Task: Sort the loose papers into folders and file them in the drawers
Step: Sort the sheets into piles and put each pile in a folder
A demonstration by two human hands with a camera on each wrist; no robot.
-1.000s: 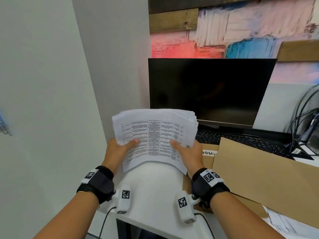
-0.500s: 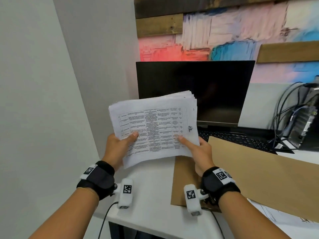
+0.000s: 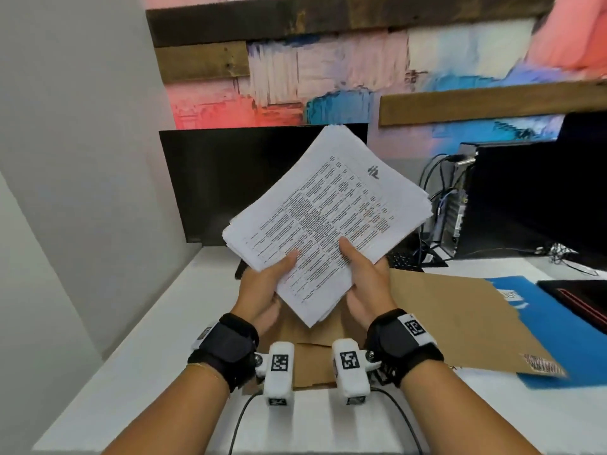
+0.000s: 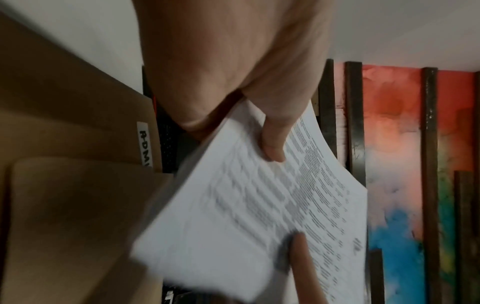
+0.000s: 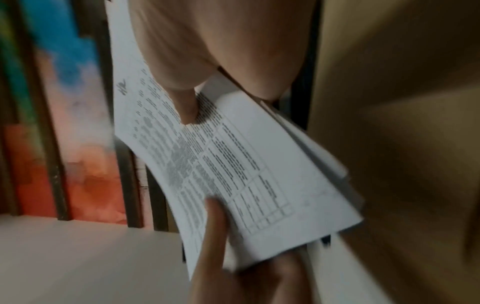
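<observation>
A thick stack of printed papers (image 3: pixel 328 221) is held in the air above the desk, turned so one corner points down toward me; "HR" is handwritten near its far edge. My left hand (image 3: pixel 262 287) grips its lower left edge, thumb on top. My right hand (image 3: pixel 364 277) grips the lower right edge, thumb on the printed table. The same stack of papers (image 4: pixel 259 216) fills the left wrist view, and the papers (image 5: pixel 233 164) show in the right wrist view too. Brown folders (image 3: pixel 443 320) lie flat on the desk under my hands; one folder (image 4: pixel 78 133) carries a white label starting "ADM".
A black monitor (image 3: pixel 213 185) stands behind the stack. A computer tower (image 3: pixel 460 205) with cables sits at the right. A blue folder (image 3: pixel 558 323) lies under the brown ones at the right. A white desk (image 3: pixel 147 372) meets a grey wall on the left.
The stack has been lifted and rotated counterclockwise from level to corner-down. Both hands have come closer together at its lower corner. The view has shifted right.
</observation>
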